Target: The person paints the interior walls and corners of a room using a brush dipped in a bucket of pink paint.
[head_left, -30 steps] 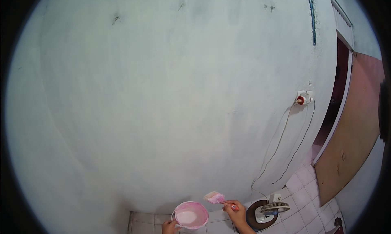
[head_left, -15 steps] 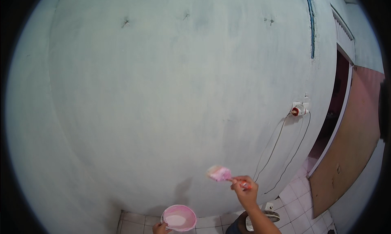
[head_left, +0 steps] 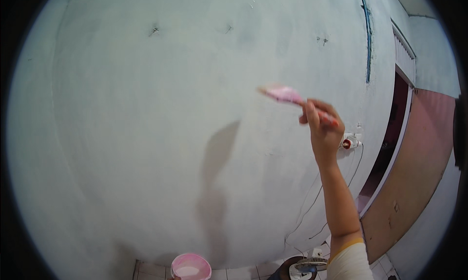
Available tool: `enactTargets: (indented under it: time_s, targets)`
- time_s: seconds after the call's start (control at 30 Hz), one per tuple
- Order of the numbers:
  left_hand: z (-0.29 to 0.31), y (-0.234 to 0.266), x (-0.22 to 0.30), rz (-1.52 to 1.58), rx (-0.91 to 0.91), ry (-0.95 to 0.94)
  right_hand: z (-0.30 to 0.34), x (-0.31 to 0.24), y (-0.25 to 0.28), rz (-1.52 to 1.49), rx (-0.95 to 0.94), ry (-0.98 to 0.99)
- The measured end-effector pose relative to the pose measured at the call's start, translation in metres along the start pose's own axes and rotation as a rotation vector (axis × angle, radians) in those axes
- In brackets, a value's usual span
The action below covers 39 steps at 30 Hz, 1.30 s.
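Note:
My right hand is raised in front of the pale wall, its fingers closed round the red handle of a paintbrush. The brush's wide head is coated pink and points left; its bristles look apart from the wall, where a shadow of hand and brush falls to the lower left. Low down, a pink bucket with light pink paint inside shows at the bottom edge. Only a bit of my left hand is visible, at the bucket's left rim.
A socket with a red-and-white plug and hanging cables is on the wall behind my right wrist. A fan and a dark round container stand below. To the right are a doorway and a brown panel. A blue pipe runs down the wall.
My right hand has lifted the paintbrush from low near the bucket to mid-wall. The bucket and my left hand have shifted lower and left in view.

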<state>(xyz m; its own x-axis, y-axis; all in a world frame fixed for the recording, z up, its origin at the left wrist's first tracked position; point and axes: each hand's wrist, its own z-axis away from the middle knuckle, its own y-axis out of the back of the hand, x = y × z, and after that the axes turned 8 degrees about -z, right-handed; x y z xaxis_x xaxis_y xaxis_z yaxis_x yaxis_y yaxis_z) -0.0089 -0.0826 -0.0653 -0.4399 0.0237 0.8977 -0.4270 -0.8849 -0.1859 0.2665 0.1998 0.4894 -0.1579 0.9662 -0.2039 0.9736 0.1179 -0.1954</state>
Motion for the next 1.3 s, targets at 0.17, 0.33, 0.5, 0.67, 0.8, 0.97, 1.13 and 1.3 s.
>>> enactTargets:
  time_s: [0.17,0.33,0.5,0.67,0.8,0.97,1.13,1.3]
  targets:
    - [-0.006,0.006,0.010,0.046,0.044,0.016,-0.088,0.032,-0.048,0.076,0.039,0.395]
    - [-0.007,0.029,0.013,0.116,0.067,-0.033,-0.145,0.047,-0.103,0.190,0.121,0.576]
    - [-0.014,0.039,0.011,0.144,0.164,-0.057,-0.192,0.062,-0.136,0.333,0.178,0.702]
    - [-0.011,0.049,0.019,0.159,0.209,-0.052,-0.204,0.078,-0.156,0.392,0.200,0.712]
    - [-0.015,0.055,0.013,0.148,0.220,-0.064,-0.170,0.094,-0.152,0.473,0.135,0.732]
    - [-0.024,0.058,0.016,0.124,0.220,-0.046,-0.115,0.095,-0.137,0.491,0.069,0.776]
    - [-0.031,0.061,0.018,0.081,0.155,-0.049,-0.116,0.081,-0.122,0.378,0.091,0.756]
    - [-0.033,0.051,0.027,0.038,0.168,0.002,-0.172,0.081,-0.131,0.444,0.132,0.762]
